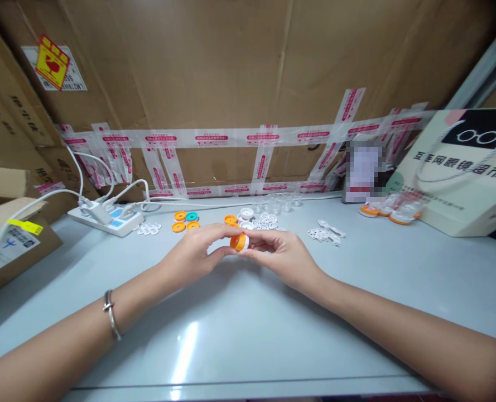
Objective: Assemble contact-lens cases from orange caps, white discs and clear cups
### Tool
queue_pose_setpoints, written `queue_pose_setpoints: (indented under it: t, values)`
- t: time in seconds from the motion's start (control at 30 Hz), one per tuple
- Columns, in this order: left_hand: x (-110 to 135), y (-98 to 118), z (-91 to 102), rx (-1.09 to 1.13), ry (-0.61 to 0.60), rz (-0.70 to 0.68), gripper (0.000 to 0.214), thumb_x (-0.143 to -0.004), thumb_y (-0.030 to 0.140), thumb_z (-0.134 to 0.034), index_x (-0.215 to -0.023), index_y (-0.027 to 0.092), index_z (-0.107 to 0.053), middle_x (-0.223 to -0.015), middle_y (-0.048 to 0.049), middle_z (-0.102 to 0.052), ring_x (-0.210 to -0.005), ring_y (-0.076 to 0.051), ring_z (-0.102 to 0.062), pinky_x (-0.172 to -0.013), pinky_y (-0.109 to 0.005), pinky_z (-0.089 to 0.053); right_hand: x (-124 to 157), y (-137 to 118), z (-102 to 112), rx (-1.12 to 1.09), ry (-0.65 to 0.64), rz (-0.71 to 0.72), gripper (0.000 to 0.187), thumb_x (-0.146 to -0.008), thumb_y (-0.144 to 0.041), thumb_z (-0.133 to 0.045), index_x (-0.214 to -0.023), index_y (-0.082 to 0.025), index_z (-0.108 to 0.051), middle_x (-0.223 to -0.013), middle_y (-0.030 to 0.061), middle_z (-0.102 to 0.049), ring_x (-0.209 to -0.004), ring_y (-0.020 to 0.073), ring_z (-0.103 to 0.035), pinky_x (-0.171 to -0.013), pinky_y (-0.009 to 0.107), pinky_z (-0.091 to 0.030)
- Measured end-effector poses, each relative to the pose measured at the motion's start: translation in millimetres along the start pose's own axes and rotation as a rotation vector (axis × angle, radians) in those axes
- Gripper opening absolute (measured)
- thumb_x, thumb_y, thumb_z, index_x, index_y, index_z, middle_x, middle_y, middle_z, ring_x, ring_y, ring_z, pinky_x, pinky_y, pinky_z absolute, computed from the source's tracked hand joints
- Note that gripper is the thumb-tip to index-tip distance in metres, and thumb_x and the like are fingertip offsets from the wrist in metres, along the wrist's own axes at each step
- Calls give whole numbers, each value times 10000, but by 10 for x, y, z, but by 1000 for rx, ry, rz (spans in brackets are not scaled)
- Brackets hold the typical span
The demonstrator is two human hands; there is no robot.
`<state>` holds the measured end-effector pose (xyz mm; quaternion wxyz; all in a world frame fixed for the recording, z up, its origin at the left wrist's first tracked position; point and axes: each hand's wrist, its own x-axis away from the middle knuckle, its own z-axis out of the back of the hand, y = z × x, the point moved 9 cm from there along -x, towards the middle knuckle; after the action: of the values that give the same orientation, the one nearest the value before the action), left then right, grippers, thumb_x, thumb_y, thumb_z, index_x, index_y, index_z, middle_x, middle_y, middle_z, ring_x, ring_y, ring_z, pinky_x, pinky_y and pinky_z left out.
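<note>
Above the grey tabletop [248, 329], a small round orange-and-white cap [240, 242] is held between my two hands. My left hand [200, 245] pinches its orange side with thumb and fingertips. Closed on the white side from the right is my right hand [283, 250]. Just behind the hands lie orange rings [230, 219], white rings [246, 213] and a heap of small white perforated discs [266, 221]. Orange caps [178, 226] and one teal cap [192, 216] are grouped beyond my left hand.
Clear cups [279, 202] line the back. White flat pieces [326, 233] lie right, others [149, 229] left beside a power strip [109, 219] with cables. Clear orange-rimmed containers [404, 209] sit by a printed paper bag [457, 173]. A large cardboard box [214, 67] stands behind.
</note>
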<state>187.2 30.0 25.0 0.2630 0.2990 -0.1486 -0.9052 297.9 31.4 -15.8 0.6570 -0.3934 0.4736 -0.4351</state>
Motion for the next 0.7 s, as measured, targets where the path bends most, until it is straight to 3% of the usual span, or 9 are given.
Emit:
queue_pose_setpoints:
  t: [0.23, 0.4, 0.53, 0.7]
  values:
    - [12, 70, 7, -13, 35, -87, 242, -823, 128, -547, -1050, 202, -586, -1040, -43, -661, -989, -163, -601, -871, -291, -472, 12, 23, -14, -66, 11, -43, 303, -678, -222, -654, -978, -237, -692, -807, -1, -712, -764, 166, -647, -771, 346, -503]
    - [24, 101, 1, -52, 50, -134, 239, -824, 101, -534, -1031, 206, -591, -1020, -38, -661, -972, -161, -602, -850, -299, -482, 9, 108, 6, -188, 69, -132, 411, -605, -195, -702, -1010, -198, -635, -743, -11, -700, -721, 152, -656, -744, 320, -514]
    - [28, 106, -12, -53, 37, -142, 235, -830, 99, -522, -1027, 204, -595, -1019, -44, -658, -969, -163, -600, -844, -302, -483, 9, 151, -21, -244, 60, -184, 275, -568, -180, -722, -830, -181, -641, -752, 0, -706, -739, 159, -667, -763, 317, -516]
    - [15, 95, 2, -49, 38, -109, 281, -810, 87, -548, -1060, 210, -582, -979, -30, -664, -908, -151, -614, -806, -276, -485, 21, 141, -12, -261, 92, -153, 257, -569, -166, -713, -817, -191, -649, -768, 5, -712, -752, 162, -670, -777, 331, -519]
